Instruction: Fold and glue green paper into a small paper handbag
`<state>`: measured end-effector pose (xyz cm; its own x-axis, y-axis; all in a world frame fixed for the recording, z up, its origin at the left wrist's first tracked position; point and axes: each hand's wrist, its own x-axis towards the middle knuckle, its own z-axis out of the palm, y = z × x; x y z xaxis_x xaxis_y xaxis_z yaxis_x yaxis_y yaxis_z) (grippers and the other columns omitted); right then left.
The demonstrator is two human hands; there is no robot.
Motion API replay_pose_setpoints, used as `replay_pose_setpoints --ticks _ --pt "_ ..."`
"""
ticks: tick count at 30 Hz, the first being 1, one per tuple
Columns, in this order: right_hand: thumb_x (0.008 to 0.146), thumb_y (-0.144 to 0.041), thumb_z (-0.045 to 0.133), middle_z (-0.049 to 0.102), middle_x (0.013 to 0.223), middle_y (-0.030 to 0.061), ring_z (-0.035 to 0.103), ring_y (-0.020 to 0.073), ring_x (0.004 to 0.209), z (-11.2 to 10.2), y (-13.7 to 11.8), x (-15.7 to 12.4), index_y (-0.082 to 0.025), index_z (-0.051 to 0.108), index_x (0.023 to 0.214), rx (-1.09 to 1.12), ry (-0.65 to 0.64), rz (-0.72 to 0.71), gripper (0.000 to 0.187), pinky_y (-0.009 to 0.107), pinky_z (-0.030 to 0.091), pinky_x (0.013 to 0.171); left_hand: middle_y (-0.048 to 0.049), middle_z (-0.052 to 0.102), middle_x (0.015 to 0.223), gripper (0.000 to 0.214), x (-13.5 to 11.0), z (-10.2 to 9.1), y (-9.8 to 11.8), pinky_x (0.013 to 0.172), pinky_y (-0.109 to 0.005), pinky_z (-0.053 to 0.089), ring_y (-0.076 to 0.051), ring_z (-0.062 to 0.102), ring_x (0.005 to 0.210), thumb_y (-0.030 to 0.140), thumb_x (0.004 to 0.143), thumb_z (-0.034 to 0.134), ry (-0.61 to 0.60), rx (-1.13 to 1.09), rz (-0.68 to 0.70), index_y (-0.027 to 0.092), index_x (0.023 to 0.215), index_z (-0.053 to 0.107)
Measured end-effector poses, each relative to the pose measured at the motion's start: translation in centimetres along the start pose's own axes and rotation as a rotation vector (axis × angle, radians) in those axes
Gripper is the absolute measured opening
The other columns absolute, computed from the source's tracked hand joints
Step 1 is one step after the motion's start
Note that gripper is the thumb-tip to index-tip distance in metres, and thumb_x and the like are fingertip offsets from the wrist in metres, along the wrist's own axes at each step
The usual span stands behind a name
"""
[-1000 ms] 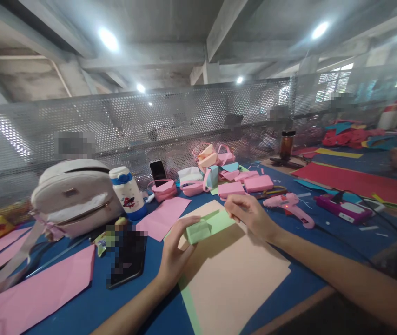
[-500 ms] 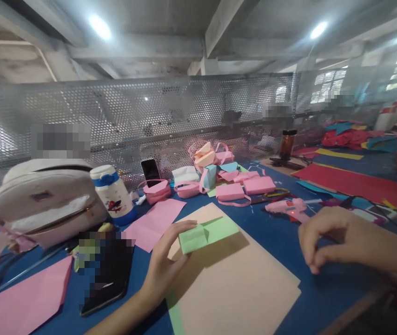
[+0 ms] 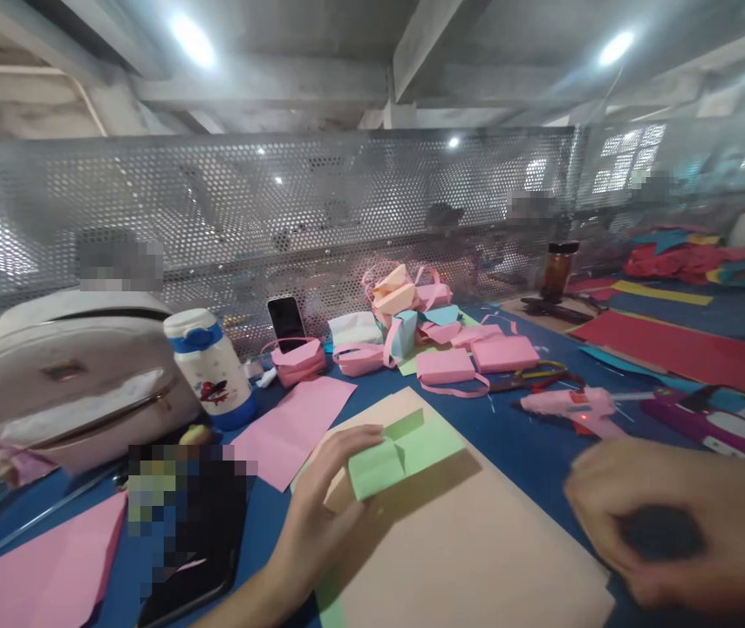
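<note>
Operator's body in view: two bare hands with forearms.
The left hand [image 3: 320, 515], at the near-left edge of the peach sheet [image 3: 477, 558], shows sharply outlined thumb and fingers, with the forearm uncovered to the frame edge. The right hand [image 3: 680, 523], at the sheet's near-right edge, is motion-blurred, and a dark patch at its centre is unidentifiable.

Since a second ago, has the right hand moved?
Yes. The right hand left the green folded paper, drawing rightward and nearer, past the pink glue gun.
</note>
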<state>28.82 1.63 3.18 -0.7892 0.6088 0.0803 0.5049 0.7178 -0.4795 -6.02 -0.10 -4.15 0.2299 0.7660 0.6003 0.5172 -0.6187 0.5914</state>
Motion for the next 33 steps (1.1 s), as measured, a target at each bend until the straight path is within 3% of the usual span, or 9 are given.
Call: replay_pose_setpoints --ticks 1,2,5,9,12,15,19,27,33 --pt "0.091 -0.032 0.065 0.063 0.068 -0.0010 0.060 0.0128 0.068 -0.4 -0.3 1.3 -0.024 0.062 0.069 0.006 -0.121 -0.030 0.023 0.025 0.045 0.066 -0.0037 0.063 0.132 0.057 -0.1 0.0 -0.1 0.106 -0.039 0.047 -0.023 0.058 0.126 0.001 0.080 0.053 -0.007 -0.008 -0.004 0.032 0.127 0.057" --pt "0.094 -0.028 0.059 0.059 0.066 -0.0016 0.056 0.0128 0.065 -0.5 -0.6 2.7 -0.022 0.056 0.066 -0.003 -0.126 -0.051 0.028 0.026 0.044 0.068 -0.0039 0.063 0.132 0.057 -0.2 0.0 -0.1 0.106 -0.040 0.047 -0.023 0.058 0.126 0.001 0.079 0.053 -0.010 -0.013 -0.009 0.032 0.127 0.057" --pt "0.102 -0.032 0.044 0.052 0.061 -0.0012 0.052 0.0139 0.062 0.1 -0.9 6.4 -0.019 0.046 0.060 0.096 -0.003 -0.144 0.043 0.027 0.038 0.062 -0.0046 0.063 0.131 0.058 -0.3 0.0 0.0 0.105 -0.041 0.047 -0.024 0.058 0.126 0.000 0.078 0.054 -0.011 -0.020 -0.024 0.032 0.126 0.058" --pt "0.103 -0.028 0.042 0.061 0.073 0.0013 0.055 0.0162 0.072 1.9 -0.9 10.0 -0.018 0.058 0.070 0.127 0.226 -0.214 0.038 0.029 0.040 0.072 -0.0054 0.063 0.131 0.057 -0.4 -0.1 0.2 0.103 -0.043 0.049 -0.025 0.059 0.124 0.000 0.075 0.053 -0.025 -0.033 -0.030 0.031 0.123 0.061" --pt "0.101 -0.022 0.047 0.068 0.087 0.0040 0.060 0.0195 0.085 3.1 -1.0 11.7 -0.019 0.067 0.086 0.120 0.193 -0.263 0.026 0.032 0.041 0.079 -0.0062 0.064 0.131 0.056 -0.4 -0.1 0.3 0.102 -0.044 0.049 -0.027 0.059 0.124 0.001 0.074 0.054 -0.031 -0.030 -0.027 0.030 0.121 0.063" --pt "0.096 -0.021 0.057 0.070 0.093 0.0044 0.061 0.0208 0.090 4.2 -1.2 12.6 -0.020 0.071 0.092 0.167 0.163 -0.264 0.015 0.033 0.042 0.084 -0.0071 0.065 0.129 0.052 -0.4 -0.1 0.3 0.101 -0.043 0.051 -0.027 0.061 0.122 0.002 0.076 0.055 -0.015 -0.019 -0.005 0.029 0.119 0.064" --pt "0.088 -0.026 0.071 0.068 0.084 0.0019 0.058 0.0203 0.087 5.1 -1.5 13.1 -0.020 0.073 0.084 0.349 0.175 -0.165 0.007 0.031 0.042 0.079 -0.0065 0.065 0.128 0.055 -0.4 -0.1 0.3 0.100 -0.041 0.051 -0.025 0.061 0.121 -0.001 0.076 0.051 -0.012 0.001 0.043 0.029 0.120 0.063" --pt "0.070 -0.016 0.082 0.058 0.077 -0.0050 0.049 0.0130 0.071 6.2 -1.6 13.9 -0.019 0.062 0.080 0.582 0.278 0.012 0.023 0.024 0.037 0.065 -0.0072 0.064 0.131 0.054 -0.7 -0.2 -0.2 0.109 -0.045 0.042 -0.025 0.060 0.123 0.004 0.087 0.051 -0.056 0.198 0.211 0.031 0.133 0.055" --pt "0.075 -0.012 0.077 0.066 0.079 -0.0003 0.051 0.0143 0.072 6.1 -2.4 14.0 -0.019 0.074 0.080 0.637 0.292 -0.023 0.009 0.025 0.038 0.066 -0.0089 0.067 0.128 0.041 -1.9 0.7 -1.1 0.106 -0.049 0.047 -0.027 0.059 0.128 0.005 0.082 0.055 0.062 0.092 0.016 0.027 0.117 0.052"
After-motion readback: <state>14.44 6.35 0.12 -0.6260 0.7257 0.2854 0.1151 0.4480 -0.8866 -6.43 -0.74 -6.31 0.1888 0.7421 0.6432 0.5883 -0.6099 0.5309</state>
